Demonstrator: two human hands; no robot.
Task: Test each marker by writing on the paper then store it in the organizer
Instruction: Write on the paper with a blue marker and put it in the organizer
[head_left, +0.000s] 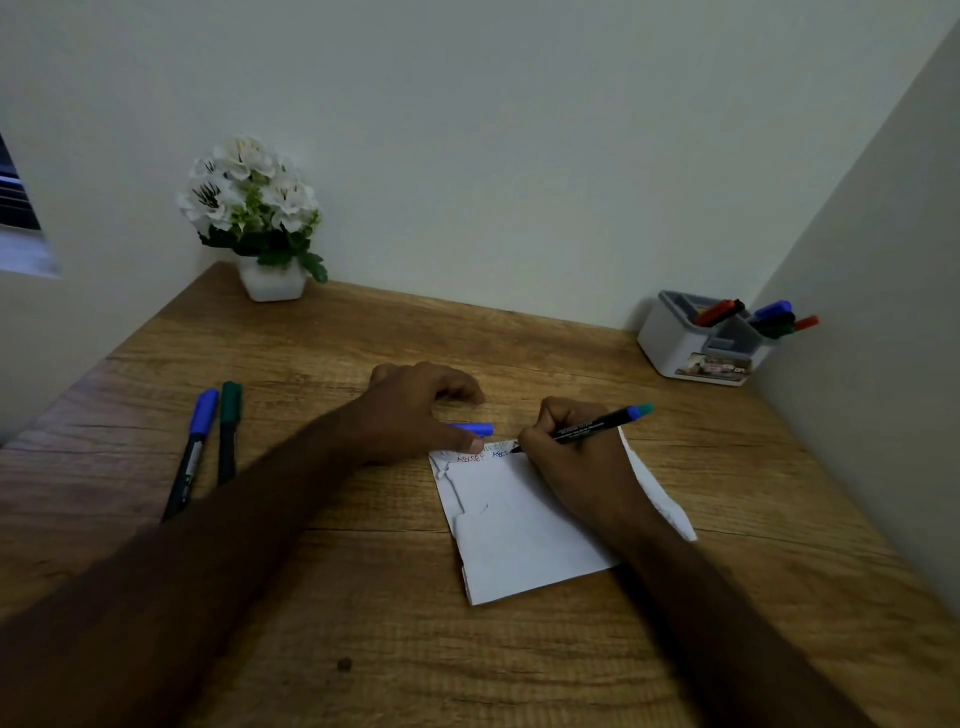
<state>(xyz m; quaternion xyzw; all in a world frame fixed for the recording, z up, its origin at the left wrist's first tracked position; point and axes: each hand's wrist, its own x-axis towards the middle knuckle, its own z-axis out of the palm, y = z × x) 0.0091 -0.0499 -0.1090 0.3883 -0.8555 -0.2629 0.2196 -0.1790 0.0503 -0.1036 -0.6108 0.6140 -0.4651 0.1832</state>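
A person sits at a wooden desk (363, 597). The right hand (571, 441) pinches a marker (592, 427), its tip touching the top edge of the paper (519, 530) at the desk's centre, beside coloured letters. The left hand (415, 410) presses the paper's top left corner with its thumb, fingers loosely spread; a blue cap (475, 429) lies just under it. Two capped markers (208, 447) lie at nine o'clock. The organizer (675, 343), holding markers, stands at two o'clock. A flower pot (272, 283) stands at eleven o'clock.
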